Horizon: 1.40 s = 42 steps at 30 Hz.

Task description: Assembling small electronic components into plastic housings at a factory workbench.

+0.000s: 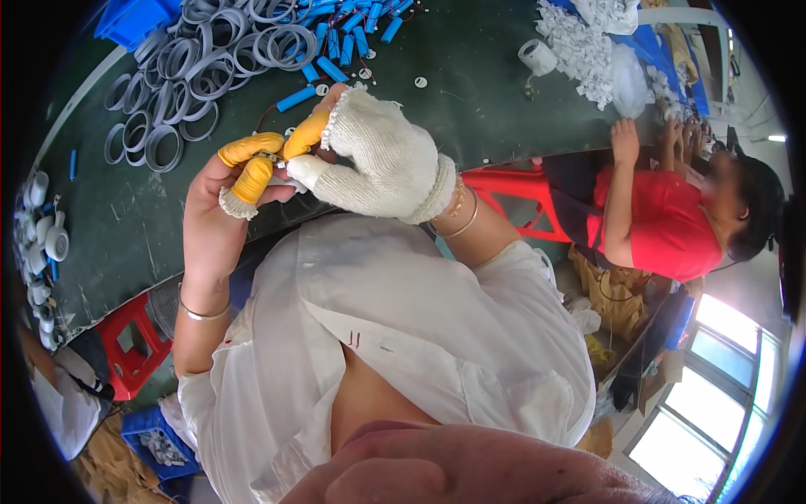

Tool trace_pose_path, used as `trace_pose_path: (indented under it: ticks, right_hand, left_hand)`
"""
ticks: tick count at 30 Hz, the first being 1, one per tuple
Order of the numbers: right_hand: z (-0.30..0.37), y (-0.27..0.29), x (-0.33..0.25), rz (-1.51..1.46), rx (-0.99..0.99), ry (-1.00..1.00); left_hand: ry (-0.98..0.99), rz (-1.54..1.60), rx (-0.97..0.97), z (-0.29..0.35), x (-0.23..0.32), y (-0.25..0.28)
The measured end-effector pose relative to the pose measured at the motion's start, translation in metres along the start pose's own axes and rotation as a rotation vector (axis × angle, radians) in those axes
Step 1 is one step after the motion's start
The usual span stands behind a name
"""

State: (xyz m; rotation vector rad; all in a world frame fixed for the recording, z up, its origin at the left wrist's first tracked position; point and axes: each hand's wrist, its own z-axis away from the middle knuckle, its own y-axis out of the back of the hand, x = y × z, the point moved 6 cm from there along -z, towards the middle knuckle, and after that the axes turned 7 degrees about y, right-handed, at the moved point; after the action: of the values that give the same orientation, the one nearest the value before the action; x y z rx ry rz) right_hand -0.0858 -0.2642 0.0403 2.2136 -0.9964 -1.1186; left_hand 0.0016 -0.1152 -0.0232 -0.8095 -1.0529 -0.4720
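The dark green workbench [470,101] is carrying the stock for the work in hand, and most of it is lying unworked as far as the view shows. A large heap of grey rings [206,59] is covering the far left of the bench, loosely tangled and unsorted. Beside it, blue cylinders [340,42] with thin leads are lying scattered in a smaller pile. Along the left rim, white round fittings [46,239] are lying in a row; whether these are finished pieces cannot be told. A co-worker in a red shirt [663,227] is sitting at the right end, reaching into a mound of white parts [579,46].

The left hand [218,202], wearing yellow finger cots, and the right hand [382,160], wearing a white knit glove with one yellow cot on the forefinger, are meeting fingertip to fingertip above the near edge of the bench. Both are pinching one small part [273,157] between them; its shape is too small to make out.

Judgement: one piece is being handled, and the bulk of the rings and cylinders appears still to be waiting.
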Motion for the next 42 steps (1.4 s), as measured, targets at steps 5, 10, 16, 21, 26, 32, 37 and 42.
trace_pose_path:
  ticks: [5, 10, 16, 21, 26, 32, 37, 42]
  right_hand:
    - [-0.002, 0.001, 0.000, 0.012, 0.079, 0.076]
    - [-0.006, 0.006, -0.003, 0.051, 0.006, 0.079]
    - [-0.009, 0.010, -0.005, 0.171, 0.029, 0.157]
    - [-0.012, 0.008, -0.004, 0.180, 0.067, 0.139]
    - [-0.002, -0.004, -0.007, 0.156, 0.144, 0.012]
    - [-0.001, -0.010, -0.029, 0.142, -0.005, 0.044]
    - [-0.007, -0.019, -0.030, 0.058, -0.127, 0.046]
    - [-0.011, -0.012, -0.012, 0.083, -0.103, 0.074]
  left_hand:
    - [-0.016, -0.016, -0.022, 0.001, 0.001, -0.002]
    - [-0.012, -0.052, -0.004, 0.002, -0.004, 0.003]
    - [-0.052, -0.149, -0.001, 0.004, 0.000, -0.002]
    - [-0.066, -0.190, 0.044, 0.007, -0.001, -0.006]
    - [-0.225, -0.194, 0.199, 0.015, -0.001, -0.002]
    - [-0.348, -0.155, 0.287, 0.026, -0.006, -0.007]
    - [-0.499, -0.279, 0.421, 0.033, -0.007, -0.006]
    - [-0.357, -0.370, 0.502, 0.037, 0.008, 0.054]
